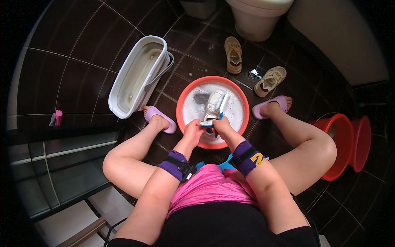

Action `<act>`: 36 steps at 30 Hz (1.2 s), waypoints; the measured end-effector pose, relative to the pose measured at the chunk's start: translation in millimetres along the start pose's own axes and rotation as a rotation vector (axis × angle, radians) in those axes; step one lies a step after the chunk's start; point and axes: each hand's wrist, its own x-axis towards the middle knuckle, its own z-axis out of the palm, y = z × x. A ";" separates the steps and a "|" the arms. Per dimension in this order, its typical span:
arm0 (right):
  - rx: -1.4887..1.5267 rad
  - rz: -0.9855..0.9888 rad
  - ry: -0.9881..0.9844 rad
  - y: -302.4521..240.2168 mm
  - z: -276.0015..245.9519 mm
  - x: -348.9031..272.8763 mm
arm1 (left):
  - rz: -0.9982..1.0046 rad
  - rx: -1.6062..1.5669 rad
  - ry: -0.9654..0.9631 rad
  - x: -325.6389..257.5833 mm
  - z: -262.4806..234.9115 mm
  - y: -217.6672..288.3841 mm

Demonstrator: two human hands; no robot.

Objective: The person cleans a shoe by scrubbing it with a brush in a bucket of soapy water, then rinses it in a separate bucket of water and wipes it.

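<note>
Over the soapy orange basin [242,119] on the tiled floor, the left hand [193,131] grips a white sneaker [212,106] while the right hand [221,123] holds a scrub brush [223,103] on it, two beige sneakers [233,54] waiting unwashed beyond.

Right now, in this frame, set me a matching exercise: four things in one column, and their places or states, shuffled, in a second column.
Things:
1. white shoe
2. scrub brush
3. white rectangular tub
4. pair of beige shoes

Places or states:
A. on the wet tiles near the toilet base
B. in the right hand
C. in the foamy orange basin, steadied by the left hand
D. beside the left foot

Pairs: 1-C, 2-B, 3-D, 4-A
</note>
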 end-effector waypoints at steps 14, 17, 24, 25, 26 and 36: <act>0.279 0.104 -0.237 0.2 26.2 -104.4 | -0.526 -0.173 -0.234 -40.4 -28.5 17.6; 0.246 0.147 -0.393 -11.0 43.3 -134.0 | -0.510 -0.407 -0.674 -32.9 -66.6 21.4; -0.138 -0.085 -0.471 -29.4 72.4 -179.3 | -0.266 -0.355 -0.778 -87.0 -52.5 101.8; -0.268 -0.275 -0.402 -12.9 74.9 -167.0 | -0.143 -0.359 -0.656 -90.1 -52.9 111.8; -0.375 -0.487 -0.267 -15.9 77.5 -167.5 | -0.022 -0.363 -0.534 -95.9 -52.1 120.6; -0.636 -0.844 0.026 -68.7 164.7 -149.8 | 0.165 -0.251 -0.607 -97.7 -74.8 144.6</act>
